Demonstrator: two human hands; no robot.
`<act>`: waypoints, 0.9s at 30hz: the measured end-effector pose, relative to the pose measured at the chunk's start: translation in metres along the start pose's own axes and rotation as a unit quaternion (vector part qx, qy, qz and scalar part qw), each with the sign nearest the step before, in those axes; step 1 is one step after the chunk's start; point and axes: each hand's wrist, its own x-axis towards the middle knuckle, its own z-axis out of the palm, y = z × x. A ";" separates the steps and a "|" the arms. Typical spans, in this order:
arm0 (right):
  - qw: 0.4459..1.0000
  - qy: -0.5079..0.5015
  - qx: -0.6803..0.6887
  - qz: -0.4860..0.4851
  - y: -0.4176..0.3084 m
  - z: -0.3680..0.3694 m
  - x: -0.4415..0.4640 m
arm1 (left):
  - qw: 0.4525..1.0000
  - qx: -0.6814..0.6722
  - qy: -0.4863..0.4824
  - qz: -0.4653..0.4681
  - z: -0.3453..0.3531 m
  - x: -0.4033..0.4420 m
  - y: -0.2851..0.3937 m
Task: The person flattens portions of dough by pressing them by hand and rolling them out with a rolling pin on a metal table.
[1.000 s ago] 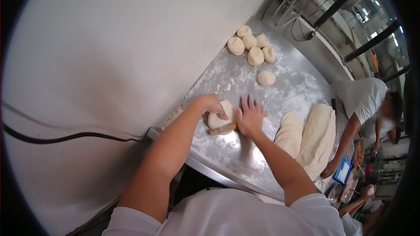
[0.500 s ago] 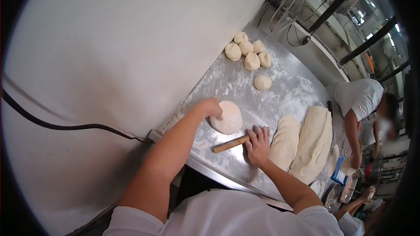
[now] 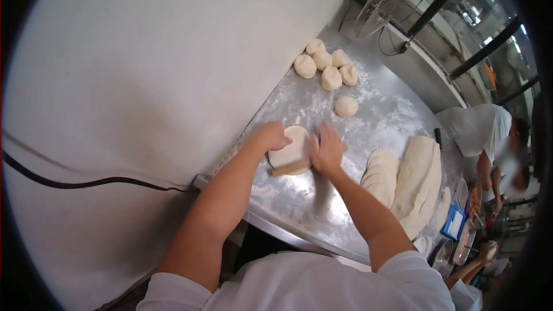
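Observation:
A flattened round of dough (image 3: 294, 144) lies on the floured metal table near the wall. My left hand (image 3: 273, 136) is closed at its far-left edge, fingers and thumb pinching the dough. Across the near part of the round lies a wooden rolling pin (image 3: 292, 168), its left end on the dough. My right hand (image 3: 327, 148) presses over the pin's right end, with fingers stretched forward and smeared by motion; that end is mostly hidden. Two long dough pieces, a shorter one (image 3: 380, 177) and a longer one (image 3: 419, 181), rest right of my right hand.
Several dough balls (image 3: 331, 78) cluster at the far end, with a single ball (image 3: 346, 106) closer. The white wall (image 3: 144, 80) borders the table's left side. Bowls (image 3: 443, 255) and a blue tray (image 3: 454, 222) stand right. Co-workers (image 3: 478, 129) work beyond; a fan (image 3: 380, 6) is behind.
My right hand has pushed the rolling pin forward and left, from the bare table onto the dough round. My left hand stays at the dough's edge.

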 end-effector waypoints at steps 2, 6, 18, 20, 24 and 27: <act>0.997 0.000 -0.057 -0.058 0.010 -0.028 -0.081 | 0.989 -0.144 -0.033 -0.009 0.017 0.009 -0.007; 0.994 -0.057 -0.078 -0.051 0.032 -0.057 -0.150 | 0.917 -0.355 -0.178 -0.046 0.042 -0.001 -0.006; 0.992 -0.079 -0.041 0.089 -0.024 0.004 0.056 | 0.999 0.019 -0.030 -0.020 -0.003 0.006 -0.026; 0.999 -0.031 0.005 0.030 -0.004 0.005 0.033 | 0.999 0.014 -0.033 -0.011 0.005 0.011 -0.032; 0.984 -0.139 -0.109 -0.016 -0.008 -0.018 -0.036 | 0.998 0.042 -0.048 -0.008 -0.012 0.002 -0.017; 0.982 -0.139 -0.127 -0.010 -0.034 -0.020 -0.007 | 0.999 0.037 -0.005 -0.007 0.005 0.021 -0.027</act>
